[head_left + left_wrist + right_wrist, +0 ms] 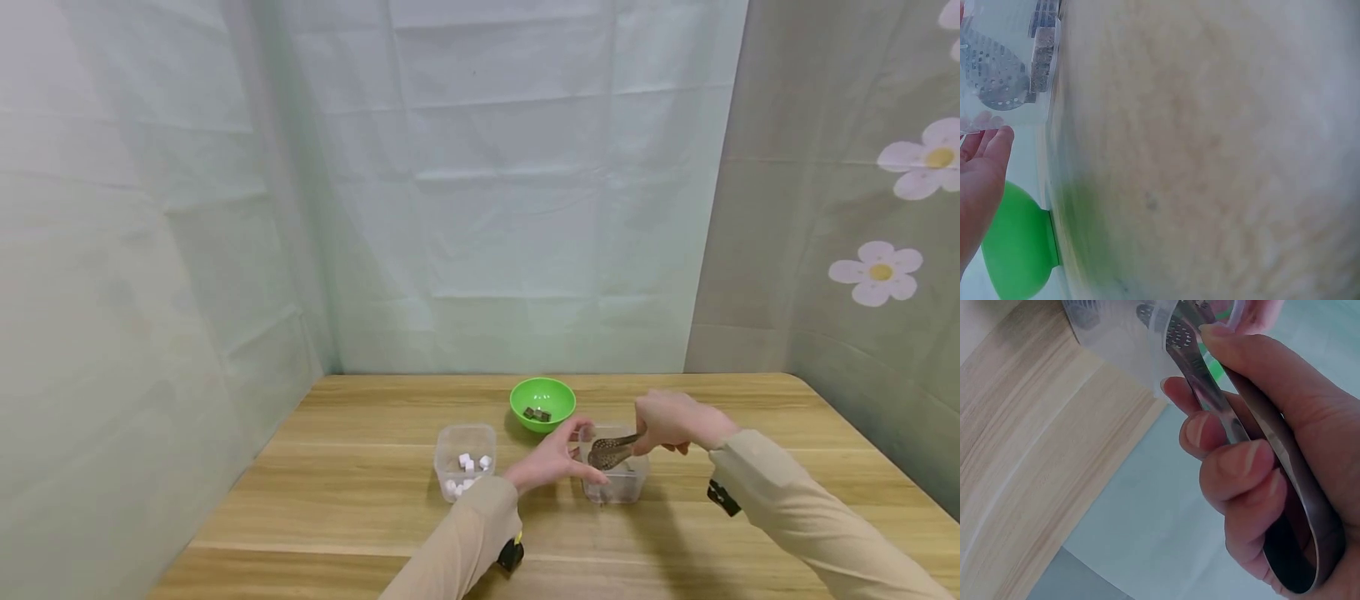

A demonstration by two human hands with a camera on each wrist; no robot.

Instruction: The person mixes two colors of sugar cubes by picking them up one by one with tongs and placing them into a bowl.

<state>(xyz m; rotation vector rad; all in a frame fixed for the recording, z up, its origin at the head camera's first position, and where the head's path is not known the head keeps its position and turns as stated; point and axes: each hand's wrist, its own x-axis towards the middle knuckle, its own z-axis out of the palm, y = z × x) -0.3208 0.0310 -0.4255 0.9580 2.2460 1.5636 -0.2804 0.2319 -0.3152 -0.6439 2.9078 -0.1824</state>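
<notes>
My right hand grips metal tongs with perforated ends, thumb on one arm and fingers curled round the other. The ends of the tongs reach down into the right clear plastic container. Inside that container, a brownish block stands against the wall beside the perforated end. My left hand holds the same container from its left side, fingers at the far side and thumb toward the near side. Behind it, a green bowl has a few dark brown cubes at the bottom.
Left of my left hand stands another clear plastic container with several white cubes, partly hidden by my left sleeve. Everything rests on a wooden table. Pale curtains hang behind and at both sides.
</notes>
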